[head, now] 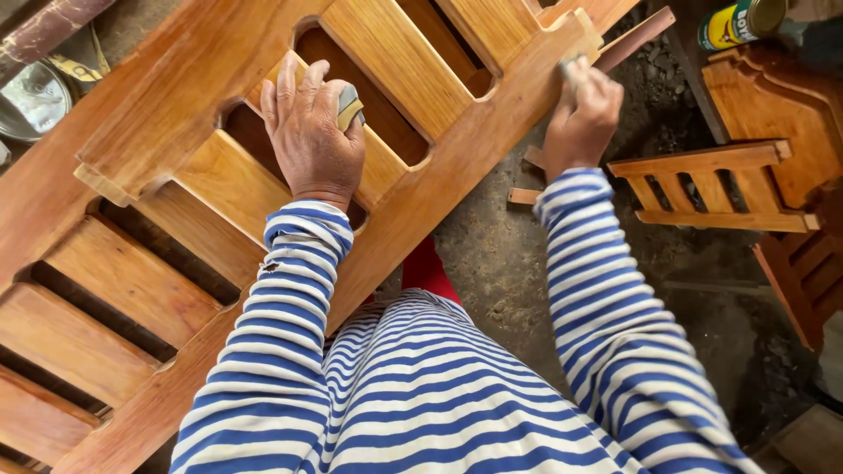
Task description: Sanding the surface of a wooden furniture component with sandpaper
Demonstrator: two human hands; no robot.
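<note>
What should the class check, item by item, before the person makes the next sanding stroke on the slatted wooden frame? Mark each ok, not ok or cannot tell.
1. Left hand flat on a slat, pressing a folded sanding pad: ok.
2. Right hand gripping the frame's rail near its end: ok.
3. Frame steady on its support: cannot tell, support hidden.
4. Pad grit unworn: cannot tell.
5. Can and spare slatted piece apart from both hands: ok.
6. Sleeves clear of the slat being sanded: ok.
</note>
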